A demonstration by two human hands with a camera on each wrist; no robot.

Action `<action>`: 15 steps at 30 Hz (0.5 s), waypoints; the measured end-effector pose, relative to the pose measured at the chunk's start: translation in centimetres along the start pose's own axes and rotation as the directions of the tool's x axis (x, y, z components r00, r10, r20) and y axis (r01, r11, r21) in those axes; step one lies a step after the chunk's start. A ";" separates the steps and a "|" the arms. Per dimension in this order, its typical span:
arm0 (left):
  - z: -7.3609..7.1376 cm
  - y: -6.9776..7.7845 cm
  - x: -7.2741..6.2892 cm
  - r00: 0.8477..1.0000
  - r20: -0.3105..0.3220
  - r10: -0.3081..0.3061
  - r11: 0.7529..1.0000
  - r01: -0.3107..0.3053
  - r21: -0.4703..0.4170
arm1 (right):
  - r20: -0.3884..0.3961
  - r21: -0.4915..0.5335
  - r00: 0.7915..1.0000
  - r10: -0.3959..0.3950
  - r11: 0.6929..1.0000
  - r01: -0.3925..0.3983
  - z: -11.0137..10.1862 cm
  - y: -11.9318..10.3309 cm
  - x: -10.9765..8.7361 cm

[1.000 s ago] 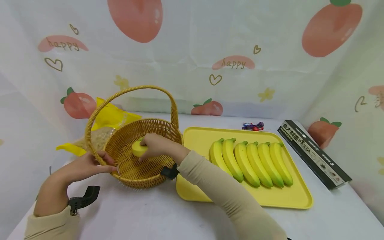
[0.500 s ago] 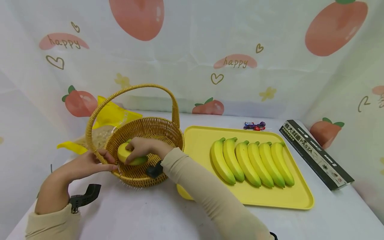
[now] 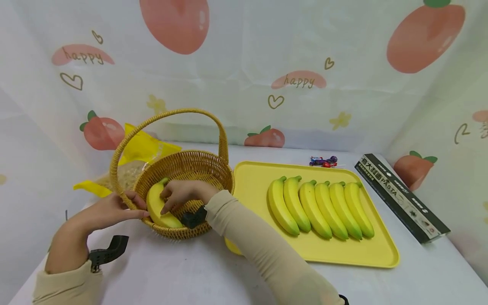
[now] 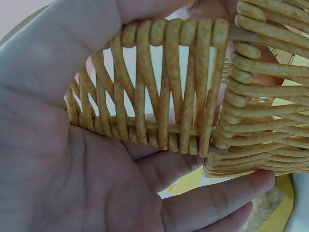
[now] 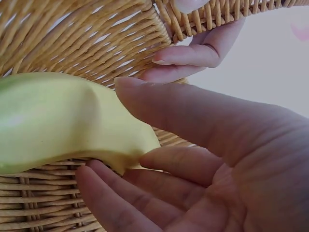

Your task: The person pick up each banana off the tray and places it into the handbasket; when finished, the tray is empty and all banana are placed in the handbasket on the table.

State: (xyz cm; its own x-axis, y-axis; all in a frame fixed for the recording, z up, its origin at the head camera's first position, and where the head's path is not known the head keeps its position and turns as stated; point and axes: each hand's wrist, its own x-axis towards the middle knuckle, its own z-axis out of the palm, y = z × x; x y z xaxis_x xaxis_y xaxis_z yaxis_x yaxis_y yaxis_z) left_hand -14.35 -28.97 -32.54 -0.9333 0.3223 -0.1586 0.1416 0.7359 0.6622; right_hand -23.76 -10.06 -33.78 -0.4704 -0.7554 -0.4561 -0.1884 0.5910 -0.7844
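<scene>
Setting the banana [image 3: 154,208] down neatly likely calls for a steady basket [image 3: 190,160]: the left hand [image 3: 111,212] grips its handle [image 3: 183,111], while the right hand [image 3: 185,192], loosely spread and apparently released, borders the banana inside, along the left side. Withdrawing gently should avoid nudging it.

We find the head view bright and evenly lit, with soft, faint shadows on the white table [image 3: 190,271] and the fruit print [image 3: 426,39] at upper right stretched toward the corner. In the 2 wrist views we get duller light: grey shade covers the left hand [image 4: 87,164], a blurred shadow crosses the banana [image 5: 72,121], and the pale background [image 5: 260,63] washes out.
</scene>
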 end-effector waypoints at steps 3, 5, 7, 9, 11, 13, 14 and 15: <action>0.0 0.0 0.0 1.000 0.004 0.001 1.000 -0.001 -0.022 | -0.003 0.016 1.000 -0.005 1.000 0.005 0.0 0.0 -0.1; 0.1 -0.1 -0.1 1.000 0.006 0.007 0.999 -0.007 -0.031 | -0.007 0.013 1.000 -0.009 1.000 0.009 0.1 -0.1 -0.2; 0.1 -0.1 -0.1 1.000 0.008 0.011 0.999 -0.010 -0.034 | -0.018 -0.004 1.000 -0.018 1.000 0.018 0.0 -0.2 -0.4; 0.1 -0.1 -0.1 1.000 0.004 0.012 1.000 -0.012 -0.024 | -0.035 -0.043 0.999 -0.027 0.999 0.025 0.0 -0.4 -0.6; 0.1 -0.1 -0.1 1.000 0.001 0.011 1.000 -0.011 -0.015 | -0.044 -0.077 0.998 -0.041 0.996 0.037 -0.1 -0.6 -0.9; 0.1 -0.1 0.0 1.000 -0.001 0.012 1.000 -0.012 -0.011 | -0.050 -0.100 0.998 -0.048 0.994 0.042 -0.2 -0.7 -1.2; 0.1 -0.1 0.0 1.000 -0.002 0.012 1.000 -0.012 -0.011 | -0.047 -0.099 0.998 -0.050 0.994 0.045 -0.2 -0.8 -1.4; 0.1 -0.1 0.0 1.000 -0.002 0.012 1.000 -0.012 -0.009 | -0.044 -0.096 0.998 -0.050 0.994 0.046 -0.2 -0.8 -1.5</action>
State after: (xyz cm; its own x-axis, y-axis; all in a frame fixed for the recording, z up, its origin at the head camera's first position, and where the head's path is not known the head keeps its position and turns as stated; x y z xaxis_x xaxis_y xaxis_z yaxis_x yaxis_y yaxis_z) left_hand -14.34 -29.03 -32.69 -0.9323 0.3294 -0.1493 0.1494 0.7266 0.6706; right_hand -23.05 -9.32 -32.41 -0.4979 -0.7710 -0.3971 -0.2914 0.5799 -0.7608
